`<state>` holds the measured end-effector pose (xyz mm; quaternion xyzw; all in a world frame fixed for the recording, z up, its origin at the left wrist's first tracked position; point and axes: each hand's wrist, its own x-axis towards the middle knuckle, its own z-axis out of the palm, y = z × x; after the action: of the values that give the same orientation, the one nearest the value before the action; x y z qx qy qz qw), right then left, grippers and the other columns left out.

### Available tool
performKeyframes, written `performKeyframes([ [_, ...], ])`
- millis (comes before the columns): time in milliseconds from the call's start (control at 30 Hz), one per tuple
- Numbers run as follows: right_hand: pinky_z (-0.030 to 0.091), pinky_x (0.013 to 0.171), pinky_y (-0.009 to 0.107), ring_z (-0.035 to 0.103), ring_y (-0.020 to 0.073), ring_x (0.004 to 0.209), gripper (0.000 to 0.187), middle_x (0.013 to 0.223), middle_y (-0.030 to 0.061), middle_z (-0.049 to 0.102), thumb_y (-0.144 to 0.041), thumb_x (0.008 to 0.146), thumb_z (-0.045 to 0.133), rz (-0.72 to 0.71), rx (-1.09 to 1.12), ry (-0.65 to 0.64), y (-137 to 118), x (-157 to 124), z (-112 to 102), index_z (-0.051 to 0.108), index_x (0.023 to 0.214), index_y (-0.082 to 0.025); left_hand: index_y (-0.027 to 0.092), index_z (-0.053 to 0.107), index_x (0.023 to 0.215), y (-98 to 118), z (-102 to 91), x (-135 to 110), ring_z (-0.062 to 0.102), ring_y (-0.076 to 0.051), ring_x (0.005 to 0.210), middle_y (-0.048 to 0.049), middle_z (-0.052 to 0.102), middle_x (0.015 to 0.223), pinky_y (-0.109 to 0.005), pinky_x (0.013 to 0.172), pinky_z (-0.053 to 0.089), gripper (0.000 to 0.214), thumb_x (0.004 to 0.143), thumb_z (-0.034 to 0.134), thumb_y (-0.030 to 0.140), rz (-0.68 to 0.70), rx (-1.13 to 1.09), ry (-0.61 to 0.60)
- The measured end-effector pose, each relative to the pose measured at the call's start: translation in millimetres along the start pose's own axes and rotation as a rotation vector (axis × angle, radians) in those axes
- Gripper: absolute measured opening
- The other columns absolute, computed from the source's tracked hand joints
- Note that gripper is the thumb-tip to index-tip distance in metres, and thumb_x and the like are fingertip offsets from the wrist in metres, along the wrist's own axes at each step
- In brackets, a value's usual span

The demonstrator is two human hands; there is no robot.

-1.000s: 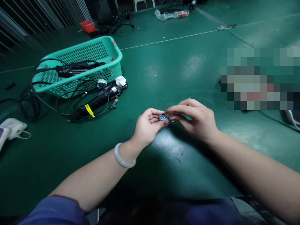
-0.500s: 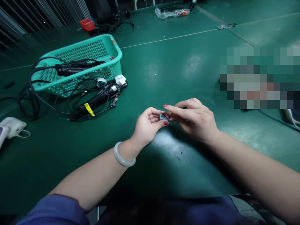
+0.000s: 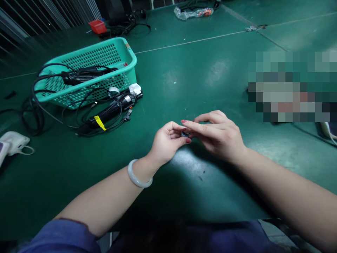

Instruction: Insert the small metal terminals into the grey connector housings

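My left hand [image 3: 165, 144], with a pale bangle on its wrist, pinches a small grey metal part [image 3: 184, 134] between thumb and fingers just above the green table [image 3: 184, 80]. My right hand [image 3: 219, 135] meets it from the right, its fingers closed on the same part and covering most of it. Both forearms rest low over the near side of the table.
A teal plastic basket [image 3: 105, 59] with a black corded tool in it sits at the far left. A black electric screwdriver [image 3: 110, 109] with a yellow tag and tangled cables lies before it. A white device [image 3: 13, 144] is at the left edge. A blurred patch lies at the right.
My right fingers have slid further left over the small part, so less of it shows. The hands have otherwise stayed in place.
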<state>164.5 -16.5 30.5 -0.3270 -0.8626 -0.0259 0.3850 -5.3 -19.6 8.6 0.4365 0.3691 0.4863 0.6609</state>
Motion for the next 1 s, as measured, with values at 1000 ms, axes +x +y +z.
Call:
performKeyframes([
  [1000, 0.047, 0.077, 0.033, 0.057, 0.0197, 0.078, 0.01, 0.08, 0.0057, 0.07, -0.022, 0.082, 0.064, 0.339, 0.077, -0.334, -2, 4, 40, 0.072, 0.082, -0.017, 0.014, 0.054, 0.088, 3, -3.8, 7, 0.068, -0.011, 0.081, -0.0008, 0.068, 0.083, -0.031, 0.089, 0.049, 0.025, 0.069, 0.068, 0.006, 0.0, -0.166, 0.397],
])
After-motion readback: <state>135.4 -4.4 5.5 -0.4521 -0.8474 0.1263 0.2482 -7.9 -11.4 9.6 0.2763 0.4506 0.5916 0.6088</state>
